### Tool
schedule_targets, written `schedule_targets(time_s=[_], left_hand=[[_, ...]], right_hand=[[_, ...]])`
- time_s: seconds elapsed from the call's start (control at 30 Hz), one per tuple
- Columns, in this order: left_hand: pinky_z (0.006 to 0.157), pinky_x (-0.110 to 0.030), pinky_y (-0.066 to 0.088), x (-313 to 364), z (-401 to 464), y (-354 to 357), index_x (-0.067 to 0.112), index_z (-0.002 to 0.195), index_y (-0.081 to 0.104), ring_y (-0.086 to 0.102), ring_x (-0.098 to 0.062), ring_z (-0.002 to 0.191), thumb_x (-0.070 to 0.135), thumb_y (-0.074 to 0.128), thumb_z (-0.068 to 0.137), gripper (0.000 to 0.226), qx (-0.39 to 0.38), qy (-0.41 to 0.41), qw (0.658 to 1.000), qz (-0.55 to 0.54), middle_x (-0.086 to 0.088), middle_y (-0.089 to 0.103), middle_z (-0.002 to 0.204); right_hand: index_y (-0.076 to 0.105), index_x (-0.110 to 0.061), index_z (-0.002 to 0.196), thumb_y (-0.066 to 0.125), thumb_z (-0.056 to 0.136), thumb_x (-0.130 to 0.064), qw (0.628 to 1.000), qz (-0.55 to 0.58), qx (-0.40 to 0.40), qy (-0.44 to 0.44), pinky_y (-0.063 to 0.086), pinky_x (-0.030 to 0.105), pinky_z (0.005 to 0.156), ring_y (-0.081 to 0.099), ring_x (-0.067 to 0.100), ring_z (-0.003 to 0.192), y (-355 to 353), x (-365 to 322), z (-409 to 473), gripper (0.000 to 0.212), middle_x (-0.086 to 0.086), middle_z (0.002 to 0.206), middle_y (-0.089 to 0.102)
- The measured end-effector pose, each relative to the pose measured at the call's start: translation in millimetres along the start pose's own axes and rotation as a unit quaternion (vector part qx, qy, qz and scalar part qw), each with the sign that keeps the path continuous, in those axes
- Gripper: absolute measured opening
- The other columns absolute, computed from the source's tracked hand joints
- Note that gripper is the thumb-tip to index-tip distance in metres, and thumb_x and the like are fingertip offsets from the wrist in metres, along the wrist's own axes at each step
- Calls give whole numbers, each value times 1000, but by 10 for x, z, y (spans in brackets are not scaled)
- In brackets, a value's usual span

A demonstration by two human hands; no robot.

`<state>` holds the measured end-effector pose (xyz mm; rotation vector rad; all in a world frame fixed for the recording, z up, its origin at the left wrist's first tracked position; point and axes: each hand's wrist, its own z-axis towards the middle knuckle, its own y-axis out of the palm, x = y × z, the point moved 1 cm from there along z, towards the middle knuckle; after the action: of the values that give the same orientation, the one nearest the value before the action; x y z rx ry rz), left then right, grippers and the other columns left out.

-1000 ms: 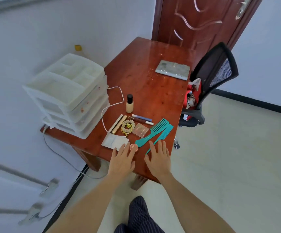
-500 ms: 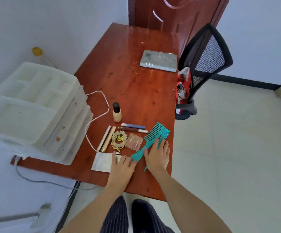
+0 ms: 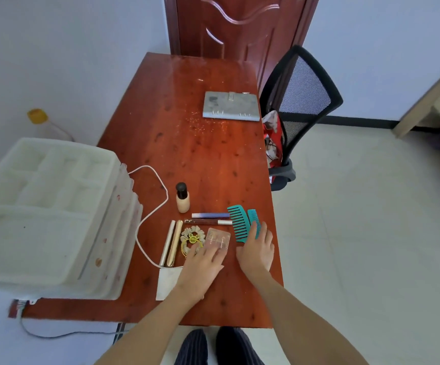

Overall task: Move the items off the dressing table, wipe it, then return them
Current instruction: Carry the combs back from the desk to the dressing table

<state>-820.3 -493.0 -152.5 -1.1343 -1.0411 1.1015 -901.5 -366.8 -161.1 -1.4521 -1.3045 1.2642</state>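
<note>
I see left hand (image 3: pixel 202 264) flat, fingers straight, on clear compact case (image 3: pixel 217 240). Right hand (image 3: pixel 256 250) flat, fingers resting on teal combs (image 3: pixel 240 225), near dressing table (image 3: pixel 187 143) right edge.

Dressing table (image 3: pixel 203 143) glossy red-brown wood; combs (image 3: pixel 237 223) teal plastic; drawer organiser (image 3: pixel 55 217) frosted white plastic.
</note>
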Motion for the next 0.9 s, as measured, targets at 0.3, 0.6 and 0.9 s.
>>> schedule_targets(time_s=[0.3,0.6,0.9], left_hand=[[54,-24,51,-102,241,-133,16,79,70,65,-15,69,37,91,37,51,-5,13,999,-29,2,68,77],[54,-25,51,-230,286,-69,17,79,69,63,-16,66,33,88,45,42,0,26,999,-23,2,67,76],[56,-26,50,-283,347,-75,19,78,67,61,-15,66,31,86,48,37,7,27,999,-27,4,66,77]], right_hand=[[21,-11,140,54,87,-45,996,20,-5,81,37,34,98,36,25,124,-86,-39,209,70,10,136,40],[27,-14,134,65,77,-55,988,25,-61,140,38,36,95,36,25,124,-150,-150,284,80,9,133,40],[35,-14,128,67,84,-29,979,84,-72,173,44,33,89,40,24,118,-165,-313,303,57,10,126,42]])
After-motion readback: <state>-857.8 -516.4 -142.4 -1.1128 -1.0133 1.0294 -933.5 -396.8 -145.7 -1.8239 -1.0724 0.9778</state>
